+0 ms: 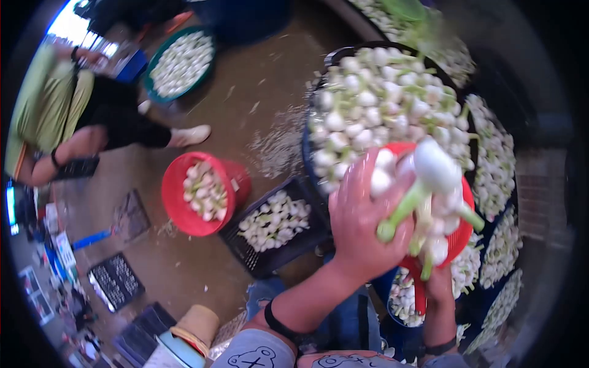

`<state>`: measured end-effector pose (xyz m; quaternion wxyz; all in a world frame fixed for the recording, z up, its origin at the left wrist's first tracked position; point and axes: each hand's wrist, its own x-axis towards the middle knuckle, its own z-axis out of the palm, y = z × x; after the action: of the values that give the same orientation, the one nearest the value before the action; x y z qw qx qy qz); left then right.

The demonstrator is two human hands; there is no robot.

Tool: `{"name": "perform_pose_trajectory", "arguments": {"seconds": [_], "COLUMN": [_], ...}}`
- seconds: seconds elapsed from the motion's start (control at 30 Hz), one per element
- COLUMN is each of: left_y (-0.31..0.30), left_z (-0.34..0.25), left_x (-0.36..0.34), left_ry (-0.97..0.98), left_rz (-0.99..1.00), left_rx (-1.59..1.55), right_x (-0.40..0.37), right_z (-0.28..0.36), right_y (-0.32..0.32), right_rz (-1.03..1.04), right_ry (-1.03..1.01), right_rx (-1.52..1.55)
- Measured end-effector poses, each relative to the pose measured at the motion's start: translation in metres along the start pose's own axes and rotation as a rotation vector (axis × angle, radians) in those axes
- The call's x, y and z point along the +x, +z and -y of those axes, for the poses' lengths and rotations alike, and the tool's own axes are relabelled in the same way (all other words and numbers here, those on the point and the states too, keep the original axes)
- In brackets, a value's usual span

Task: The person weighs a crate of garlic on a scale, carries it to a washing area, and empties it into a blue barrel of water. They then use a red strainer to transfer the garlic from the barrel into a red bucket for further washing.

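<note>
My left hand (368, 227) is closed around several white garlic bulbs (437, 165) with short green stems, partly hiding them. The bulbs are over a red plastic basket (464, 239) with a handle. From below, my right hand (438, 285) grips that basket at its near side; most of its fingers are hidden. Just beyond both hands stands a large dark tub (305, 138) heaped with garlic bulbs. Left of my left hand, a black crate (264, 264) holds more garlic, beside a red bucket (175, 202) containing some bulbs.
A green basin (149, 83) of garlic stands at the upper left. Another person (46, 110) in a light green top is nearby. More garlic piles (494, 159) line the right side. Peelings (279, 144) litter the wet floor, and stacked buckets (196, 325) stand at the lower left.
</note>
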<state>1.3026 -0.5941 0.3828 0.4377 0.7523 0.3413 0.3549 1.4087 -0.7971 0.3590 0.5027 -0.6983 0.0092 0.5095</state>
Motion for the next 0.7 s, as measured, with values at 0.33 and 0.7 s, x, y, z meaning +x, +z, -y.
{"name": "perform_pose_trajectory", "arguments": {"seconds": [0.33,0.7], "left_y": [-0.122,-0.177], "left_z": [0.265,0.473], "left_x": [-0.245,-0.374], "left_ry": [-0.233,-0.823], "left_rz": [0.008,0.278], "left_rx": [0.166,0.502], "right_x": [0.071,0.070], "right_z": [-0.239,-0.395], "right_y": [0.142,0.193], "right_rz": [-0.076,-0.477], "right_ry": [-0.569,-0.522], "right_rx": [-0.796,-0.690]}}
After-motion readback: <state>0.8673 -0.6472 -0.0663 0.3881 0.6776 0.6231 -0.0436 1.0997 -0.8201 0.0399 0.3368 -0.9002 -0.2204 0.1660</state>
